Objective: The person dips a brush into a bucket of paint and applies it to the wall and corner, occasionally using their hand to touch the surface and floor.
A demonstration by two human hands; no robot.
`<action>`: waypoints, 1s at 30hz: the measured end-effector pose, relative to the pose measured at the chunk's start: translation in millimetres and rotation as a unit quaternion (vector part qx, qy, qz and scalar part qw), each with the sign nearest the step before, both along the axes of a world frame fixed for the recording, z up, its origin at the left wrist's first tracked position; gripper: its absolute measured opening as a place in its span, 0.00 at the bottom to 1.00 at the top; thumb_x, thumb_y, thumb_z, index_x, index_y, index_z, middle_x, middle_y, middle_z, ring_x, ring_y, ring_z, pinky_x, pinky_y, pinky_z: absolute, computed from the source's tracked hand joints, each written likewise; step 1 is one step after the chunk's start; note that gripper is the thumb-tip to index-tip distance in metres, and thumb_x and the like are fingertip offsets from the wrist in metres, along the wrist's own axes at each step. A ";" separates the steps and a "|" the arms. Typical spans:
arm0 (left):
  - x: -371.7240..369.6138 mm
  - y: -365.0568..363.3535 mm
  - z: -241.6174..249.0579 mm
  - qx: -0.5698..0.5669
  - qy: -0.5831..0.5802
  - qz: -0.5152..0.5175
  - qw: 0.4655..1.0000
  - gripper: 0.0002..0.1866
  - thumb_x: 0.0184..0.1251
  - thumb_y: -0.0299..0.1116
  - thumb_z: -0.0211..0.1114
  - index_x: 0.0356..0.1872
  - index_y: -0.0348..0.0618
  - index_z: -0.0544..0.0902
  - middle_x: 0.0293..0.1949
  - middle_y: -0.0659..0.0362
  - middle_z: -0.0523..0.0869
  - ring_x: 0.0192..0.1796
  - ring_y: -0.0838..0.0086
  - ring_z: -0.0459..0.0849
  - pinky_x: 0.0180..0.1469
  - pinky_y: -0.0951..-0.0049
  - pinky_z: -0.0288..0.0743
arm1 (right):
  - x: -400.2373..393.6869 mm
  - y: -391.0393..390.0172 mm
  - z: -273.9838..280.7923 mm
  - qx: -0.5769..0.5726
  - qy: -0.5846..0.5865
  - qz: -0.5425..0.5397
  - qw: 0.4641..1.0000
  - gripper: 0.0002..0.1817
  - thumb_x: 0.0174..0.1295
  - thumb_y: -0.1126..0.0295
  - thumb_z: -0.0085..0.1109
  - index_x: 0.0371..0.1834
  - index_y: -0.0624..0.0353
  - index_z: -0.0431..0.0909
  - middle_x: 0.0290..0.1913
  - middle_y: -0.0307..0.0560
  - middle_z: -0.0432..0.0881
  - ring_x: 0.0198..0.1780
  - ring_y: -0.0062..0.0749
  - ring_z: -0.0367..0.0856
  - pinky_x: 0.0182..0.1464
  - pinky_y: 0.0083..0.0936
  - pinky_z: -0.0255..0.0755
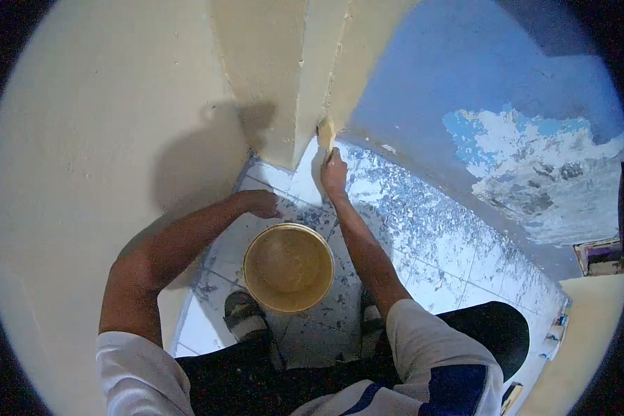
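In my right hand [334, 173] is a paintbrush [326, 132], its head cream coloured. The brush is against or close to the foot of the cream wall [315, 90], in the corner beside the blue wall. My left hand [262, 203] is just beyond the far rim of a round bucket [289, 267]. Its fingers look curled in, and the palm side is hidden, so I cannot see if anything is in them. A yellowish-cream coating shows inside the bucket, which is between my feet.
White floor tiles [437, 236] are littered with paint flakes. The blue wall [423, 76] has a large peeled patch [548, 173]. A cream wall [83, 173] runs close along my left. My sandalled foot [243, 312] is beside the bucket. Small items [556, 336] lie at the right edge.
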State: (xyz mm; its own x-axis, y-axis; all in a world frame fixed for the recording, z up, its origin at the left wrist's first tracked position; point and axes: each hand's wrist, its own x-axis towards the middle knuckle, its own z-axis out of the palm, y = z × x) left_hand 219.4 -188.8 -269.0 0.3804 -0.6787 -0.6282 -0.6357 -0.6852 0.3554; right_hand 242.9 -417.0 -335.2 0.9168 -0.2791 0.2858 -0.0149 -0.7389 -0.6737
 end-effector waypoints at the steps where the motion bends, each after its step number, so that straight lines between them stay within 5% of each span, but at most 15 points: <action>1: 0.6 1.3 -6.2 0.008 0.002 -0.005 1.000 0.34 0.64 0.63 0.50 0.31 0.35 0.84 0.32 0.42 0.84 0.36 0.50 0.83 0.45 0.54 0.75 | 0.4 3.0 9.4 -0.001 -0.017 -0.002 1.000 0.14 0.60 0.75 0.47 0.50 0.66 0.70 0.28 0.67 0.77 0.29 0.64 0.76 0.31 0.50 0.71; 6: 8.1 4.6 -17.7 0.023 0.007 0.020 1.000 0.33 0.63 0.61 0.52 0.32 0.33 0.83 0.35 0.42 0.84 0.38 0.52 0.83 0.46 0.55 0.75 | 29.8 2.3 89.2 -0.052 -0.109 0.000 0.993 0.17 0.60 0.73 0.49 0.52 0.67 0.70 0.31 0.68 0.78 0.35 0.66 0.77 0.39 0.48 0.72; 9: 9.6 -0.8 6.1 0.022 0.011 0.029 0.999 0.34 0.63 0.58 0.53 0.38 0.27 0.81 0.42 0.39 0.83 0.45 0.54 0.83 0.49 0.56 0.75 | 29.1 3.3 136.5 -0.035 -0.218 -0.058 0.974 0.12 0.66 0.67 0.48 0.41 0.66 0.75 0.28 0.63 0.77 0.26 0.58 0.75 0.29 0.43 0.69; 14: 9.6 -1.7 -0.3 0.009 0.013 0.023 1.000 0.34 0.63 0.58 0.54 0.37 0.25 0.81 0.42 0.37 0.83 0.45 0.53 0.83 0.50 0.55 0.75 | 33.0 12.3 228.1 0.110 -0.413 -0.072 0.901 0.14 0.66 0.67 0.49 0.48 0.66 0.72 0.27 0.63 0.76 0.25 0.51 0.75 0.29 0.39 0.66; 17: 2.6 -8.9 31.4 0.032 0.031 0.033 0.998 0.34 0.63 0.57 0.54 0.36 0.25 0.81 0.40 0.37 0.83 0.43 0.51 0.83 0.49 0.54 0.75 | 46.8 9.1 212.7 0.055 -0.366 -0.074 0.926 0.14 0.66 0.69 0.49 0.51 0.66 0.70 0.29 0.64 0.77 0.28 0.54 0.77 0.30 0.39 0.68; 20: 3.0 -10.4 27.9 0.042 0.045 0.023 0.998 0.34 0.63 0.58 0.54 0.35 0.24 0.81 0.38 0.36 0.83 0.42 0.50 0.84 0.48 0.54 0.75 | 44.7 0.5 150.7 0.008 -0.123 -0.043 0.991 0.20 0.66 0.64 0.47 0.51 0.72 0.70 0.35 0.68 0.78 0.31 0.60 0.78 0.35 0.48 0.70; 22: 2.8 -2.6 10.9 0.013 0.004 0.001 1.000 0.32 0.65 0.58 0.53 0.31 0.30 0.81 0.33 0.41 0.83 0.36 0.52 0.84 0.43 0.54 0.76 | 39.4 -8.0 80.7 -0.090 -0.174 -0.019 0.980 0.20 0.65 0.64 0.49 0.52 0.70 0.71 0.35 0.69 0.78 0.30 0.60 0.79 0.35 0.49 0.71; 24: 2.7 4.1 -8.3 -0.008 -0.014 -0.022 1.000 0.30 0.66 0.57 0.52 0.31 0.34 0.81 0.31 0.43 0.83 0.34 0.52 0.83 0.41 0.54 0.76 | 22.6 -16.0 20.5 -0.051 -0.054 -0.007 0.997 0.20 0.65 0.63 0.49 0.55 0.63 0.71 0.35 0.66 0.79 0.32 0.61 0.79 0.37 0.49 0.73; 27: 8.7 6.1 -8.7 0.000 -0.019 -0.033 0.999 0.29 0.66 0.54 0.53 0.36 0.31 0.80 0.35 0.41 0.82 0.39 0.50 0.82 0.45 0.54 0.75 | -1.7 -23.6 18.4 0.040 0.128 -0.008 0.991 0.18 0.64 0.62 0.51 0.55 0.56 0.72 0.37 0.64 0.80 0.34 0.61 0.79 0.40 0.49 0.74; 30: 5.9 0.0 5.7 0.023 -0.023 -0.018 0.999 0.30 0.66 0.51 0.55 0.38 0.23 0.79 0.44 0.36 0.81 0.49 0.47 0.80 0.53 0.53 0.73 | 3.1 -34.4 5.4 0.014 0.009 0.016 1.000 0.13 0.62 0.62 0.54 0.47 0.52 0.73 0.33 0.63 0.80 0.35 0.60 0.80 0.36 0.48 0.74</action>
State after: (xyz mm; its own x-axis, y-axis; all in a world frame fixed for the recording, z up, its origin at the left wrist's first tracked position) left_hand 225.3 -188.8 -263.3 0.3854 -0.6632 -0.6416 -0.6756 -0.6764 0.2934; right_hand 246.1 -451.4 -329.8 0.9299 -0.2578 0.2625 -0.0041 -0.7206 -0.6933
